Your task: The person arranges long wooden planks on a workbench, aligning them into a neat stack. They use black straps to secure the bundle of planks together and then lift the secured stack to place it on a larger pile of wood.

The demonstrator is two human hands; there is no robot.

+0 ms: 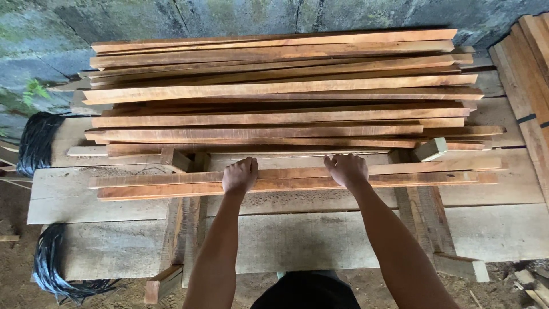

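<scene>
Left hand [239,175]: curled, gripping the front slat [286,186] at frame centre.
Right hand [346,170]: closed over the same slat, right of centre.
Slat: lay across pale planks [297,240], before the stack [280,91].

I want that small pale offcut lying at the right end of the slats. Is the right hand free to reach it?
Probably yes: the offcut lies uncovered just right of the right hand, but that hand now grips a slat.
</scene>
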